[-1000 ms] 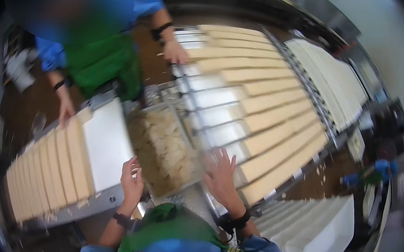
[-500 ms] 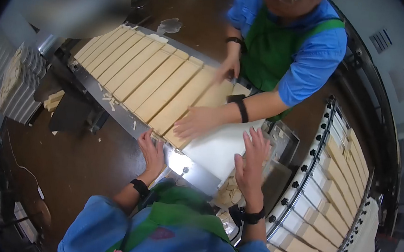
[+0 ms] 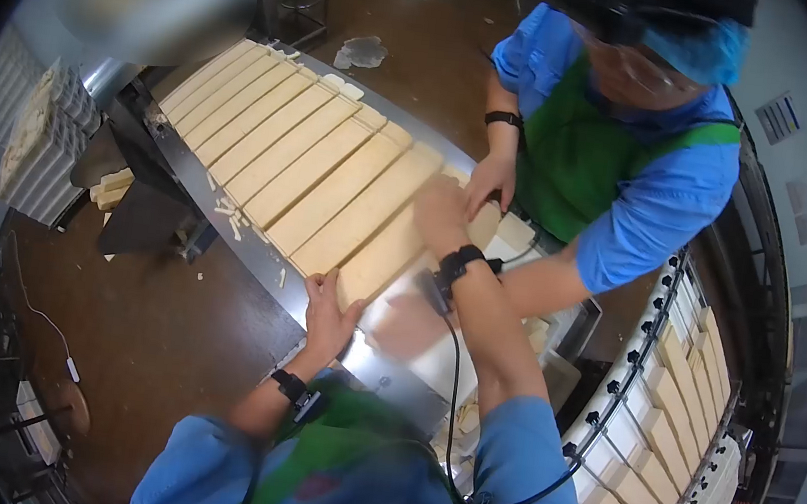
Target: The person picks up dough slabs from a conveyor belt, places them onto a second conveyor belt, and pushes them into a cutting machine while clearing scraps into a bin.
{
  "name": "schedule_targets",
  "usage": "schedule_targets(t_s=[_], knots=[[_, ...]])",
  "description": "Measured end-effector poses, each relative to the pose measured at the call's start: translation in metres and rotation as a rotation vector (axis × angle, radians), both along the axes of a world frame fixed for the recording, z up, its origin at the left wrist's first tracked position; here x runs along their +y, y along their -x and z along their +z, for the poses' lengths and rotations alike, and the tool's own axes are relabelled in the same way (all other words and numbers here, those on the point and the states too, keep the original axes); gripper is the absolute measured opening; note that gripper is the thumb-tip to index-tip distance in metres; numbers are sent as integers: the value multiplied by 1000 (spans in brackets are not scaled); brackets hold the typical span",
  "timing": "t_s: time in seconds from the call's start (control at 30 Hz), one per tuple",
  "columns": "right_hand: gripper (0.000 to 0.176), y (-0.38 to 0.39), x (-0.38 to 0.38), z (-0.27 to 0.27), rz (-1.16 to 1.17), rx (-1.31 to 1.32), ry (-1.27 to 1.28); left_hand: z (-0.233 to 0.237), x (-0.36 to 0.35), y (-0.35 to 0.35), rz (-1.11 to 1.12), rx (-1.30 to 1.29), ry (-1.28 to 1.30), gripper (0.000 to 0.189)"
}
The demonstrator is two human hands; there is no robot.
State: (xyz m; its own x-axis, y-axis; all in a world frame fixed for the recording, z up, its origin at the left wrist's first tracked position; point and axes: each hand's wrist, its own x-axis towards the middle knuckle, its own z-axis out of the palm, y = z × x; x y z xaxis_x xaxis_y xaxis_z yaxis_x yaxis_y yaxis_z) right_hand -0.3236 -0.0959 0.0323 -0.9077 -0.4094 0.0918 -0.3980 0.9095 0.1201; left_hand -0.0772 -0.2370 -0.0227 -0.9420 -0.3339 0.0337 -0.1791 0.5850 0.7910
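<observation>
A row of long pale-yellow slabs (image 3: 276,141) lies side by side on a metal conveyor table. My left hand (image 3: 328,318) is at the near end of the last slab (image 3: 384,260), its fingers on one corner and thumb on the other, gripping that end. Reaching across, my right hand (image 3: 442,215) lies at the same slab's far end; its fingers are blurred and partly hidden. Beside it is a co-worker's hand (image 3: 493,182). The co-worker's other hand (image 3: 412,326), smeared by motion, is under my right forearm, above the white surface (image 3: 440,367).
The co-worker (image 3: 578,143) stands across the table. To the right, a curved rack with black knobs (image 3: 612,386) carries more slabs (image 3: 637,482). Crumbs and scraps (image 3: 230,214) lie along the table's near edge. Stacked white trays (image 3: 48,148) stand at left. A cable (image 3: 454,399) hangs from my right wrist.
My right hand has moved from the right over to the far end of the last slab. My left hand has come onto its near end. The co-worker's hand has left the slab's top.
</observation>
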Motion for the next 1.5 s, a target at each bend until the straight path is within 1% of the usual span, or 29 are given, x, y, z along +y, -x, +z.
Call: schedule_targets(t_s=[0.03, 0.07, 0.1, 0.17, 0.2, 0.23, 0.3, 0.33, 0.37, 0.43, 0.53, 0.57, 0.63, 0.7, 0.8, 0.87, 0.93, 0.97, 1.0, 1.03, 1.07, 1.1, 1.13, 1.23, 1.27, 1.3, 1.37, 1.43, 1.5], knots=[[28, 10, -3, -5, -63, -1, -58, -1, -1, 1, -15, -3, -28, 77], [25, 24, 1, -28, -10, 109, -251, -3, -1, 1, -20, 9, -17, 79], [25, 37, 1, -30, -9, 109, -248, -3, 0, 1, -20, 9, -14, 79], [30, 63, 1, -31, -248, -373, -102, 0, 3, 2, -17, -34, -5, 82], [39, 62, 7, -44, -233, -300, -144, 2, 3, 2, -24, -43, -12, 84], [39, 58, 11, -46, -233, -302, -143, 3, 3, 2, -24, -44, -12, 84], [49, 57, 20, -53, -207, -198, 15, 5, 4, 2, -28, -75, -16, 86], [57, 60, 21, -59, -260, -161, 120, 6, 4, 2, -29, -75, -19, 86], [57, 63, 24, -64, -263, -161, 115, 6, 3, 2, -42, -87, -13, 87], [56, 62, 30, -64, -281, -228, 256, 8, 6, 5, -58, -95, -8, 88], [55, 55, 40, -72, -221, -156, 364, 10, 15, 8, -70, -140, 42, 91], [55, 52, 47, -77, -242, -150, 368, 10, 19, 11, -44, -151, 94, 90], [56, 41, 68, -74, -185, -124, 465, 10, 23, 18, -49, -147, 149, 89], [57, 21, 100, -69, -230, -80, 491, 13, 29, 22, -54, -202, 188, 88], [52, -33, 156, -64, -461, -25, 511, 18, 32, 30, -228, -150, 194, 89], [47, -77, 205, -73, -594, 111, 461, 20, 39, 35, -359, -133, 197, 89], [50, -115, 229, -49, -698, -58, 564, 23, 47, 38, -497, -127, 229, 91], [51, -128, 234, -57, -687, -7, 521, 21, 48, 40, -571, -117, 263, 93], [53, -148, 221, -38, -653, 203, 609, 9, 42, 42, -612, -102, 273, 92], [51, -148, 226, -59, -613, 229, 623, -3, 40, 42, -638, -87, 284, 92], [47, -156, 224, -52, -671, 120, 412, -3, 61, 41, -726, -56, 282, 92], [46, -163, 222, -46, -782, 54, 544, -5, 63, 37, -641, -100, 313, 91], [47, -172, 224, -44, -789, 74, 553, -3, 68, 33, -547, -142, 344, 89], [46, -206, 240, -36, -819, 136, 622, 13, 90, 26, -575, -78, 277, 85], [50, -220, 250, -35, -800, 307, 701, 26, 107, 18, -564, -91, 241, 81], [50, -233, 263, -23, -809, 318, 707, 29, 127, 14, -574, -82, 247, 81], [52, -268, 296, 11, -970, 486, 686, 28, 171, 4, -593, 152, 190, 79], [47, -291, 352, 23, -991, 659, 693, 41, 228, 1, -662, 236, 145, 77], [42, -310, 423, 29, -1105, 710, 612, 61, 291, -1, -753, 281, 129, 79]])
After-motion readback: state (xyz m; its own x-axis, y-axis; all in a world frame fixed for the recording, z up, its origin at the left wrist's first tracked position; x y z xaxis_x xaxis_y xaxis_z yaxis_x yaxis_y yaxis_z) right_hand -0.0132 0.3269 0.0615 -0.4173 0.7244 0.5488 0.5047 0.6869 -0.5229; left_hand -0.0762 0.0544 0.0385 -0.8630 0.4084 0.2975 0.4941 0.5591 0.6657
